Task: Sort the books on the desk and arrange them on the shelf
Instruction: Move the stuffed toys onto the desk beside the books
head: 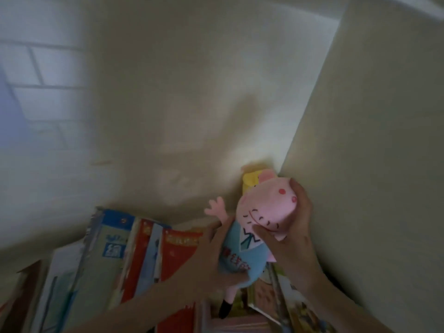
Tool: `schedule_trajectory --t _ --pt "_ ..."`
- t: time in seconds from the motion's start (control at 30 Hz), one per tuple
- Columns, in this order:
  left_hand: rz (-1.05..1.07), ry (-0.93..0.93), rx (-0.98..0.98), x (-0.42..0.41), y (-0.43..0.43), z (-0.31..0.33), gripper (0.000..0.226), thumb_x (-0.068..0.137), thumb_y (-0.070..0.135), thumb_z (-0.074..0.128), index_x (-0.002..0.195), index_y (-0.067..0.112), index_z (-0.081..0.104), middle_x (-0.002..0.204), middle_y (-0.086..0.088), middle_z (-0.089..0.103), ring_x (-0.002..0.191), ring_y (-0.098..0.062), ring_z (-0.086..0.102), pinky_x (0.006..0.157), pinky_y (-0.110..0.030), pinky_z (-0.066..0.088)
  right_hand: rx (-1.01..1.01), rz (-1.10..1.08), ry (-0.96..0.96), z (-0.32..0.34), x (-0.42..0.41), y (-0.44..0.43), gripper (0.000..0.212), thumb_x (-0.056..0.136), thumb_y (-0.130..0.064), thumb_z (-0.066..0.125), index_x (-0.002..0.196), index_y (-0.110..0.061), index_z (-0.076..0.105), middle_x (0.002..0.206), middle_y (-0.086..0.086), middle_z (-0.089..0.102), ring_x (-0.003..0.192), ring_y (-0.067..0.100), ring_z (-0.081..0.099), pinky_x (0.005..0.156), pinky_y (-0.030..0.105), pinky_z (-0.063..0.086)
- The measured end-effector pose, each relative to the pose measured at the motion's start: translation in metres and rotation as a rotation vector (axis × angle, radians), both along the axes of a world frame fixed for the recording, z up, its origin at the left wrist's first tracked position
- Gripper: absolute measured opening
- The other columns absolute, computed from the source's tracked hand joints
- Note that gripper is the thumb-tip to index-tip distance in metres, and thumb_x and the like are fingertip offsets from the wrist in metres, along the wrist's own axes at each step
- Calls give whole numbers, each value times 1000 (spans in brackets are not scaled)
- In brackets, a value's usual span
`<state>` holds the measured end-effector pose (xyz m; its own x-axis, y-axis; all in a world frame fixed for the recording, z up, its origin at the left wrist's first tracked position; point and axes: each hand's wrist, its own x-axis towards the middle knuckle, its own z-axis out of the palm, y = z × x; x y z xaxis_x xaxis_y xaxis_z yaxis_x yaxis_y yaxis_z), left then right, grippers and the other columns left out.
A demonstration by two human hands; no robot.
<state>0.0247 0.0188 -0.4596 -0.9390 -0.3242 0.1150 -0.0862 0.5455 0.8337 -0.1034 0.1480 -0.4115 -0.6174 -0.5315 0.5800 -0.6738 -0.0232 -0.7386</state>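
The picture is dim and flat in tone, with a greenish-cream cast. The plush pig (262,212) is the brightest and sharpest thing, though it is still soft. Far up and left of it, a gridded patch (40,75) glows cold blue and is smeared by motion blur. A soft dark shadow (240,121) falls on the wall (168,68) just above the pig. The books (115,255) to its left are streaked and their print is unreadable. The wall corner to its right bows with the wide lens.
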Motion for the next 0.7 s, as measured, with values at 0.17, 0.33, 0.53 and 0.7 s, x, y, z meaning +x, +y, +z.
schedule_trajectory --t 0.17,0.33,0.53,0.7 --pt "-57 -14 -54 -95 36 -12 96 76 48 72 140 48 -1 139 20 7 126 0 20 98 -18 27 56 -104 -12 -8 -97 45 112 68 5 80 130 -65 18 139 -18 23 135 4 30 94 14 44" --pt "-61 -111 -50 -144 45 -32 77 92 34 60 151 29 11 152 6 11 128 -12 34 86 -11 32 190 -224 89 -32 -187 50 104 71 -21 84 147 -31 13 150 -4 16 140 9 19 112 33 31" --pt "-17 -257 -1 -107 15 -71 59 94 35 55 142 39 22 147 17 20 135 -6 24 102 -16 22 761 -251 213 -121 -237 44 124 69 -81 51 154 -7 0 161 16 -7 146 43 -8 116 50 1" --pt "16 -375 58 -55 2 -87 43 97 31 50 135 40 33 138 21 24 126 3 25 104 -16 26 753 -178 -41 -160 -204 68 89 87 -41 66 152 -15 11 161 18 -1 147 39 9 115 54 24"
